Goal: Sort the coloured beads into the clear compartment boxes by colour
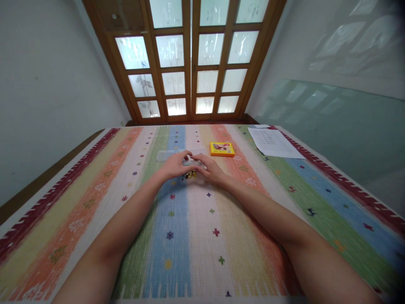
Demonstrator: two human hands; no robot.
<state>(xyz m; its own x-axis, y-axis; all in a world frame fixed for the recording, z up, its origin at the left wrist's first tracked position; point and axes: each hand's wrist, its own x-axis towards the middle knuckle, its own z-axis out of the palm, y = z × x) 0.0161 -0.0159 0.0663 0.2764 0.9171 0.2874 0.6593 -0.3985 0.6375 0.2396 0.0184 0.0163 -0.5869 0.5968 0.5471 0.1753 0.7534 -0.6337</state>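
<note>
My left hand (176, 164) and my right hand (211, 168) meet near the middle of the table. Their fingers curl round a small clear plastic container (193, 162), holding it from both sides. Much of it is hidden by the fingers, so I cannot make out its exact shape. Just below it, a cluster of small yellow and black pieces (190, 174) shows between the hands. Whether these pieces lie on the cloth or inside the plastic is unclear. Behind my left hand lies a flat, clear plastic tray or lid (163, 156).
A yellow and orange box (222, 149) with printed pictures lies right of my hands. Farther right are white printed sheets (275, 142). A striped, patterned tablecloth (202, 253) covers the table. Beyond its far edge stand wooden doors with glass panes (175, 82).
</note>
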